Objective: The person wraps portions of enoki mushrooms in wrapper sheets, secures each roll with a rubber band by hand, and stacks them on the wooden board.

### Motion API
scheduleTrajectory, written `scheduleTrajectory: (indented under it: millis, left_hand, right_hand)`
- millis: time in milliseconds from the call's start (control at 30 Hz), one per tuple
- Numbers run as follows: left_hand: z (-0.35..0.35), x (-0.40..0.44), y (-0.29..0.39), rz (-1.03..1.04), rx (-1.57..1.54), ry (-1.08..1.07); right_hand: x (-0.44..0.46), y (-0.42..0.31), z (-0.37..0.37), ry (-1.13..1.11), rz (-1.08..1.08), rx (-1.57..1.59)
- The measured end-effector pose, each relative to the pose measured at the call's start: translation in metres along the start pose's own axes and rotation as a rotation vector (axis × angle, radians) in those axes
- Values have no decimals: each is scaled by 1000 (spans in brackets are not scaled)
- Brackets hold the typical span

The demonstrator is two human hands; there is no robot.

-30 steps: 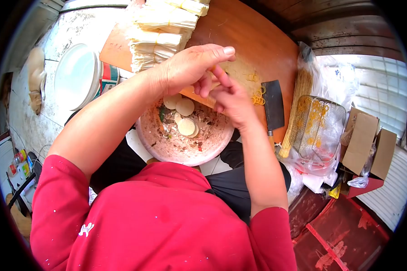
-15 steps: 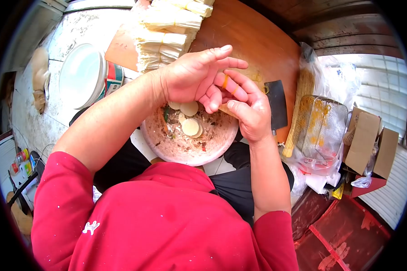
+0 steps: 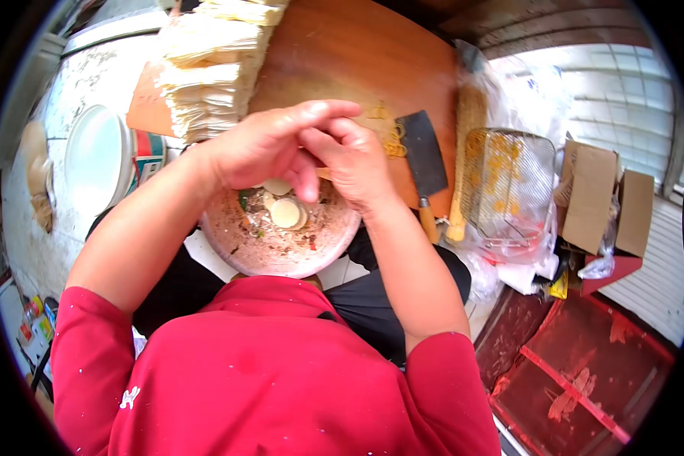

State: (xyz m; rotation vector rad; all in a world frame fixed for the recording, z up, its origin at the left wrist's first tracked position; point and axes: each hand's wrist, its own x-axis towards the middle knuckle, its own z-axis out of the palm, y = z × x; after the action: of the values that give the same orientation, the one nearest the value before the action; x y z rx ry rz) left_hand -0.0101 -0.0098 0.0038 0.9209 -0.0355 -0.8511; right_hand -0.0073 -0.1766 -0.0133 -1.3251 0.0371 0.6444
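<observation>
My left hand (image 3: 270,144) is raised above the basin, palm turned up, thumb stretched out and fingers apart. My right hand (image 3: 357,167) meets its fingers, with its own fingers bent together; what they pinch is hidden. Below both hands, pale round slices (image 3: 286,213) lie among scraps in the pinkish basin (image 3: 224,247). Yellow rubber bands (image 3: 395,142) rest on the brown board (image 3: 334,49), beside a dark cleaver (image 3: 424,156) with a wooden handle. Bundles of pale strips (image 3: 209,72) are stacked at the board's left.
A lidded bucket (image 3: 97,158) stands on the left, and a tan animal (image 3: 36,167) lies beyond it. On the right are a straw broom (image 3: 467,144), a wire basket (image 3: 505,182), a cardboard box (image 3: 587,197) and a red crate (image 3: 577,380).
The view has shifted, moving the scene left. My right hand has closed over my left fingers, where an orange band showed half a second ago. The cleaver's handle now shows.
</observation>
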Motion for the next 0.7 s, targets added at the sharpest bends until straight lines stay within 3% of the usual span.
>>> scheduleTrajectory:
  millis: [100, 133, 300, 367, 533, 600, 700]
  left_hand:
    - [-3, 1, -1, 13, -189, 42]
    - [-6, 2, -2, 22, -218, 82]
    - [0, 8, -2, 37, -181, 217]
    - [-1, 11, -6, 25, -78, 364]
    - [-16, 16, -11, 29, 191, 490]
    - [-17, 16, -11, -35, -22, 526]
    - [-13, 12, -4, -81, -63, 487]
  right_hand:
    - [-4, -6, -1, 5, -86, -104]
    - [-5, -9, -4, 21, -21, -60]
    - [1, 3, -5, 97, -175, -148]
    - [2, 5, -5, 155, -190, -243]
    - [8, 7, -10, 125, -137, -207]
    - [9, 8, -10, 105, -123, -181]
    - [8, -1, -8, 95, -47, -134]
